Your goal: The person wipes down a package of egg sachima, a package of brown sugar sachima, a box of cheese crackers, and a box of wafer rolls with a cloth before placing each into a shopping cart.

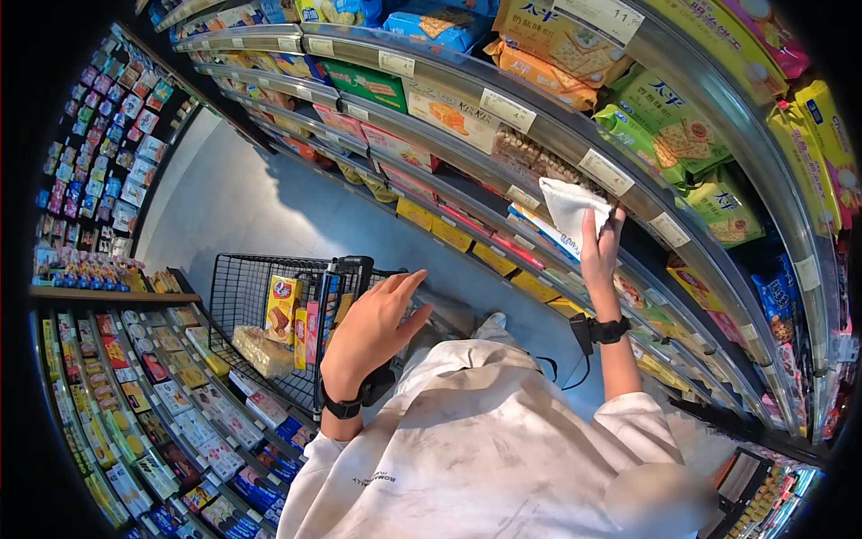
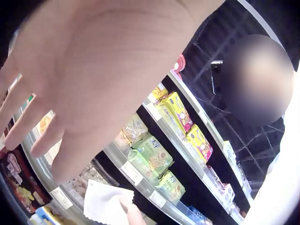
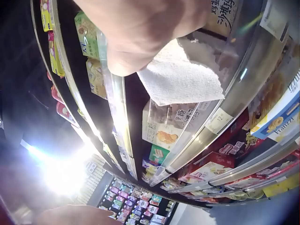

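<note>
The right hand (image 1: 600,251) gripped a white cloth (image 1: 571,208) at the shelf front. In the right wrist view the cloth hung in front of clear-wrapped packs (image 3: 168,114), beside the clear shelf lip; whether it touched either could not be told. The left hand (image 1: 373,328) held nothing; its fingers were extended and apart, near the handle of the black wire cart (image 1: 229,292). A yellow box (image 1: 284,310) stood in the cart.

Possible faults, by judgement:

1. Snagging. The cloth's loose corner was unsupported. A sideways pull could have caught it on a price tag (image 1: 605,172) and lifted the tag.
2. Displaced stock. The gap around the right hand was narrow. A deep push could have shifted the clear-wrapped packs, or knuckles could have struck the green cracker packs (image 1: 669,126) on the shelf above.
3. Cord catch. A black cord (image 1: 589,364) hung below the right wristband (image 1: 612,331). A low sweep could have hooked it on a lower shelf.
4. Lost cloth. The hold covered only part of the fabric; a light pinch could have let it slip.
</note>
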Tool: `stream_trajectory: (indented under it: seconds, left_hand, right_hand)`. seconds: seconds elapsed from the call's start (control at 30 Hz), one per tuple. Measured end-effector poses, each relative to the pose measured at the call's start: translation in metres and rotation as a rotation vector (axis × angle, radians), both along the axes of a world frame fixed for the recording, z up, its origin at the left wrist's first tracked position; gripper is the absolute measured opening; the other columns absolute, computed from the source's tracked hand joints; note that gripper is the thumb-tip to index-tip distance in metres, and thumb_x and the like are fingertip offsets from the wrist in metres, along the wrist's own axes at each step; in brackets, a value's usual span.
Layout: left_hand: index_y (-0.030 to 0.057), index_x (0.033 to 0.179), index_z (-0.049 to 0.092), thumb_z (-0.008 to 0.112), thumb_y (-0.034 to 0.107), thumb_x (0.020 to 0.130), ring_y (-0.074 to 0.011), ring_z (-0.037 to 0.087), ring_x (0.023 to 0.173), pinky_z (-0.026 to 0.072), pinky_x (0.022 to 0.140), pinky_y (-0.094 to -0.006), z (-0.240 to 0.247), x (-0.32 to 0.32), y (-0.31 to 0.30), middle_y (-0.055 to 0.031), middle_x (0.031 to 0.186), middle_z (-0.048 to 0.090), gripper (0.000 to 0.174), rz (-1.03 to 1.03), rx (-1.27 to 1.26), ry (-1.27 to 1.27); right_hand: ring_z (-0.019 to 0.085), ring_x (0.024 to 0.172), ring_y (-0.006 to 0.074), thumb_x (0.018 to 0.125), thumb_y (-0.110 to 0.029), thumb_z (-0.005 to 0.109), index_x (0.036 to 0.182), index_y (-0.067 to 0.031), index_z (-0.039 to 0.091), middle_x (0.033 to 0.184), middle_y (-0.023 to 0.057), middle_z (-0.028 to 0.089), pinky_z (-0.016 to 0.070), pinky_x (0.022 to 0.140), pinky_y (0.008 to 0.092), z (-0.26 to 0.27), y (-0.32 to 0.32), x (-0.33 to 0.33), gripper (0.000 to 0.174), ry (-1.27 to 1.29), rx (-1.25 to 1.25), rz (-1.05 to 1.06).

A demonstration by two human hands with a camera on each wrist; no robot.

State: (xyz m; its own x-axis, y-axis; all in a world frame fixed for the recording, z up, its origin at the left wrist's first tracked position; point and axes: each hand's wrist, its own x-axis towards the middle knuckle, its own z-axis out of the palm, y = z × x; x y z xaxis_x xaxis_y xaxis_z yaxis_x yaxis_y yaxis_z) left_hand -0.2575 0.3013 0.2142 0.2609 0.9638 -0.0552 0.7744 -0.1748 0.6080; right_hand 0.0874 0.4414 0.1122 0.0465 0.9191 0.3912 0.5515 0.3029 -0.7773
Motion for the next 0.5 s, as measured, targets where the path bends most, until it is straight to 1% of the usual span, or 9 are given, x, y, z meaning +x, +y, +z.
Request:
stream_trajectory:
  seconds: [0.1,0.13,0.23,0.27,0.37,0.4,0.43,0.47,0.5]
  left_hand:
    - [0.0014,0.134,0.056,0.065,0.025,0.094,-0.0365,0.064,0.102,0.0526,0.088,-0.0417,-0.012,-0.004,-0.008,-0.0192,0.115,0.065,0.047,0.055,-0.031,0.073]
    - [0.0025,0.134,0.057,0.065,0.026,0.094,-0.0373,0.064,0.103,0.0524,0.088,-0.0429,-0.021,-0.004,-0.014,-0.0197,0.113,0.066,0.047,0.092,-0.100,0.114]
    - [0.0026,0.133,0.057,0.064,0.027,0.095,-0.0384,0.063,0.104,0.0519,0.089,-0.0438,-0.059,0.008,-0.028,-0.0209,0.114,0.066,0.046,0.080,-0.115,0.116]
    - [0.0020,0.132,0.058,0.064,0.027,0.094,-0.0388,0.063,0.106,0.0518,0.090,-0.0438,-0.067,0.017,-0.030,-0.0213,0.116,0.066,0.046,0.062,-0.183,0.075]
    - [0.0001,0.123,0.060,0.065,0.027,0.093,-0.0383,0.064,0.105,0.0523,0.090,-0.0438,-0.111,0.050,-0.029,-0.0206,0.113,0.066,0.041,-0.010,-0.274,0.082]
    - [0.0004,0.119,0.061,0.065,0.027,0.092,-0.0373,0.065,0.104,0.0525,0.090,-0.0445,-0.117,0.061,-0.033,-0.0195,0.109,0.066,0.038,-0.014,-0.271,0.102]
    - [0.0008,0.115,0.062,0.066,0.026,0.091,-0.0364,0.065,0.103,0.0526,0.089,-0.0451,-0.123,0.071,-0.036,-0.0184,0.106,0.066,0.035,-0.022,-0.264,0.118]
    - [0.0013,0.112,0.062,0.066,0.026,0.091,-0.0353,0.066,0.101,0.0527,0.087,-0.0450,-0.136,0.079,-0.039,-0.0174,0.103,0.066,0.033,-0.014,-0.279,0.109]
    - [0.0019,0.110,0.063,0.066,0.025,0.090,-0.0342,0.066,0.099,0.0527,0.086,-0.0448,-0.148,0.086,-0.045,-0.0164,0.101,0.066,0.031,-0.014,-0.292,0.099]
  right_hand:
    - [0.029,0.145,0.0396,0.104,-0.025,0.052,0.136,0.0130,0.049,0.159,0.0297,0.024,0.0211,0.118,0.0423,0.008,-0.007,-0.019,0.049,0.181,0.095,0.004]
    - [0.014,0.153,0.0316,0.106,-0.027,0.051,0.156,0.0111,0.010,0.166,0.0245,0.011,0.0118,0.122,0.0375,0.001,-0.010,-0.010,0.075,0.099,-0.018,0.074]
    - [0.011,0.154,0.0319,0.106,-0.031,0.052,0.157,0.0104,0.008,0.166,0.0249,0.009,0.0097,0.123,0.0384,-0.025,-0.014,-0.003,0.079,0.052,-0.050,-0.041]
    - [0.014,0.153,0.0344,0.103,-0.031,0.056,0.153,0.0141,0.019,0.164,0.0281,0.013,0.0079,0.124,0.0407,-0.015,-0.012,-0.010,0.077,0.142,-0.028,-0.075]
    - [0.013,0.154,0.0349,0.103,-0.040,0.056,0.155,0.0128,0.014,0.164,0.0279,0.015,0.0079,0.124,0.0401,-0.028,-0.004,0.001,0.085,0.132,-0.067,-0.122]
    - [0.032,0.145,0.0332,0.103,-0.037,0.056,0.151,0.0101,0.028,0.155,0.0278,0.033,0.0207,0.120,0.0409,-0.048,0.005,0.015,0.073,0.181,-0.088,-0.128]
    - [0.050,0.123,0.0276,0.104,-0.032,0.056,0.138,0.0051,0.041,0.133,0.0218,0.052,0.0362,0.108,0.0402,-0.034,0.004,0.018,0.053,0.241,-0.145,-0.022]
    - [0.055,0.103,0.0215,0.105,-0.029,0.056,0.125,0.0008,0.046,0.114,0.0145,0.056,0.0438,0.094,0.0379,-0.022,0.002,0.005,0.037,0.238,-0.042,-0.028]
    - [0.057,0.107,0.0211,0.106,-0.027,0.055,0.127,0.0018,0.049,0.119,0.0148,0.060,0.0436,0.095,0.0363,-0.024,0.003,0.008,0.037,0.189,-0.053,-0.068]
